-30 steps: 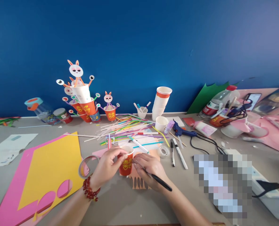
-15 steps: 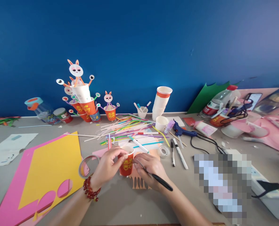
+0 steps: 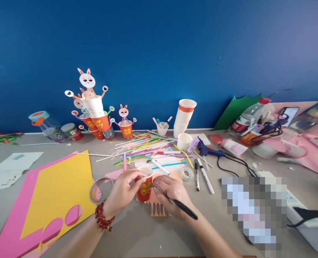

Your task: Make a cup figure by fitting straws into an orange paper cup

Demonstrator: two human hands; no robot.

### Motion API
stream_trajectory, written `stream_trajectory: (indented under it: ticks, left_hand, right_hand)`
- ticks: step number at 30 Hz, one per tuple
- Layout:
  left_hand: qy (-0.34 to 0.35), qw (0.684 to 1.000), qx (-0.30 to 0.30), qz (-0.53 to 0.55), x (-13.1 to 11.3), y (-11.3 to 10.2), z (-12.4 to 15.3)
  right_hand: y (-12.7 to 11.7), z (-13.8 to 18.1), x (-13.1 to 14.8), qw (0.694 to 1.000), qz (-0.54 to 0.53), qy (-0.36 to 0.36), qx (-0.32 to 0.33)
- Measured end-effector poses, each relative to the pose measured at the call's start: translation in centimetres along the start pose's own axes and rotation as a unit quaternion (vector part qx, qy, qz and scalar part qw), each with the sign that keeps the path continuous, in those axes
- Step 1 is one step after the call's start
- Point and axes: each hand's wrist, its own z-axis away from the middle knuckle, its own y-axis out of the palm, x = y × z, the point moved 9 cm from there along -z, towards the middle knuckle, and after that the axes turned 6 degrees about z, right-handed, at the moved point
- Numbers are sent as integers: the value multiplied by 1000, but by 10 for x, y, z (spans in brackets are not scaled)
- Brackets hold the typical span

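A small red paper cup (image 3: 144, 188) with gold lettering stands on the grey table (image 3: 137, 233), on a piece of orange paper (image 3: 157, 209). My left hand (image 3: 123, 191), with a red bead bracelet at the wrist, is closed round the cup's rim and left side. My right hand (image 3: 171, 195) grips a thin black-handled tool (image 3: 179, 205) like a pen, its tip against the cup's right side just under the rim.
Left lie yellow and pink foam sheets (image 3: 51, 200) and a tape roll (image 3: 100, 189). Behind the cup: loose coloured straws (image 3: 145, 147), a stack of paper cups (image 3: 184, 118), bunny cup figures (image 3: 94, 111), a blue glue gun (image 3: 208, 150), markers (image 3: 204, 175). A pixelated patch covers the right foreground.
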Motion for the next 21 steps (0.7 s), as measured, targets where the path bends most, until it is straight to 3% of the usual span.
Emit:
stream_trajectory:
  ticks: [5, 10, 13, 18, 20, 21]
  left_hand:
    - [54, 998, -12, -43, -13, 1, 3]
    - [147, 981, -60, -116, -31, 0, 12]
    - [192, 965, -78, -160, -40, 2, 17]
    - [227, 950, -89, -194, -49, 5, 20]
    - [231, 948, -93, -196, -50, 5, 20]
    - [228, 949, -95, -195, -49, 5, 20]
  right_hand:
    - [-4, 1, 1, 999, -37, 12, -26]
    - [1, 7, -9, 978, -162, 118, -54]
    - [17, 16, -23, 923, -314, 211, -69]
    - [48, 26, -37, 786, -534, 294, -110]
    - [51, 27, -39, 768, -555, 295, -123]
    - [49, 27, -39, 783, -536, 291, -124]
